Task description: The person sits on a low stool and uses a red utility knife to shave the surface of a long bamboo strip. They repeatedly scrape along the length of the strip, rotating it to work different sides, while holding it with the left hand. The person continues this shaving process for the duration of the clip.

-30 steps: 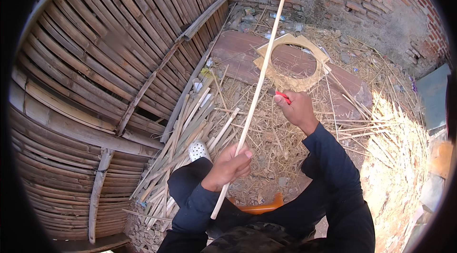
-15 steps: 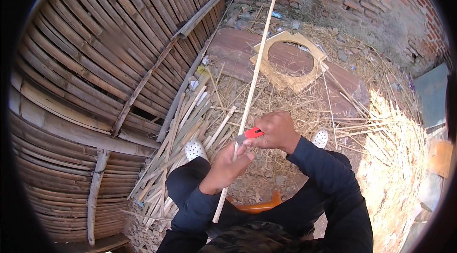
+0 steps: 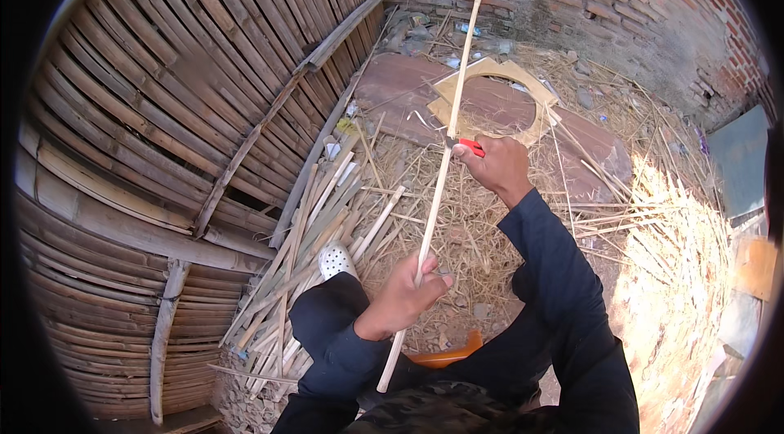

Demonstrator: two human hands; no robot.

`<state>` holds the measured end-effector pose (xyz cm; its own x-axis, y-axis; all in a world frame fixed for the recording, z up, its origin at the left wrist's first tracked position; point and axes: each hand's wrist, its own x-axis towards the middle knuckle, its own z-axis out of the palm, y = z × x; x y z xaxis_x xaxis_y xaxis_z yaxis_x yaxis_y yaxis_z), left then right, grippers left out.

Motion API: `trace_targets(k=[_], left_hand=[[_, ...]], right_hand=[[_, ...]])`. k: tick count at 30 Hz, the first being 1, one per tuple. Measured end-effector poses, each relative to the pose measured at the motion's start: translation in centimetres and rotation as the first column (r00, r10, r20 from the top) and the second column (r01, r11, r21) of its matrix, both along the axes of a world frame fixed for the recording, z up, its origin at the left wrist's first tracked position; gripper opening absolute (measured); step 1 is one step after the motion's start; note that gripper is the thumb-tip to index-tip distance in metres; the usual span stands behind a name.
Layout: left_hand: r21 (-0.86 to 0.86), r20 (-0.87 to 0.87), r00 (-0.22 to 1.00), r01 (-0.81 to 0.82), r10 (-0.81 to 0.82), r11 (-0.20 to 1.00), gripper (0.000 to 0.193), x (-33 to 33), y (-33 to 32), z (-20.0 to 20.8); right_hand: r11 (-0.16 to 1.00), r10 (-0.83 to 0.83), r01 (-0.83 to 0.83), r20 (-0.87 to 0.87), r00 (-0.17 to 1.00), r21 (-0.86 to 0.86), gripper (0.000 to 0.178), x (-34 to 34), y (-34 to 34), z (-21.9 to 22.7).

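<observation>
A long pale bamboo strip (image 3: 437,213) runs slantwise from near my lap up toward the brick wall. My left hand (image 3: 405,297) is closed round its lower part, with a short tail sticking out below. My right hand (image 3: 498,166) grips a small red-handled knife (image 3: 469,146). Its dark blade lies across the strip, well above my left hand. A thin pale curl of shaving (image 3: 420,117) shows just left of the blade.
Split bamboo strips (image 3: 306,258) lie heaped at left beside a bamboo slat wall (image 3: 155,107). Beyond my hands a board with a round hole (image 3: 535,79) rests on a reddish-brown panel (image 3: 392,91). Shavings cover the ground, and an orange stool edge (image 3: 453,352) shows beneath me.
My right hand has slid the knife away from me along the strip, far from my left hand. The strip has come slightly nearer, and a shaving has appeared by the blade.
</observation>
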<state>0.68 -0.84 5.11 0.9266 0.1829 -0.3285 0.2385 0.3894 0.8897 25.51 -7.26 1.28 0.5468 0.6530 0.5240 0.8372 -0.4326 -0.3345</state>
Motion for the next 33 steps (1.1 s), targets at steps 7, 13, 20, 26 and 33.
trace_targets(k=[7,13,20,26,33], left_hand=[[0.102,0.024,0.999,-0.046,0.044,0.994,0.029,-0.5,0.7,-0.2],[0.146,-0.011,0.995,0.098,-0.098,0.984,0.029,-1.1,0.0,0.5],[0.228,0.019,0.945,0.315,-0.328,0.921,0.028,-3.2,-0.4,1.0],[0.125,0.142,0.938,0.298,-0.315,0.946,0.031,-3.5,-0.5,-0.6],[-0.066,0.046,0.966,0.258,-0.255,0.964,0.03,-2.8,-0.5,-2.4]], right_hand=[[0.936,0.35,-0.345,-0.068,0.934,0.073,0.061,-7.5,-0.9,1.0],[0.992,-0.013,0.008,-0.042,0.999,-0.125,0.065,0.7,0.1,-0.4],[0.795,-0.58,0.604,-0.364,0.728,-0.058,0.08,15.9,-6.9,-5.6],[0.769,0.355,0.492,-0.912,0.204,0.409,0.075,11.1,-4.3,-3.4],[0.515,0.836,0.301,-0.548,0.032,0.802,0.062,2.7,-3.3,3.3]])
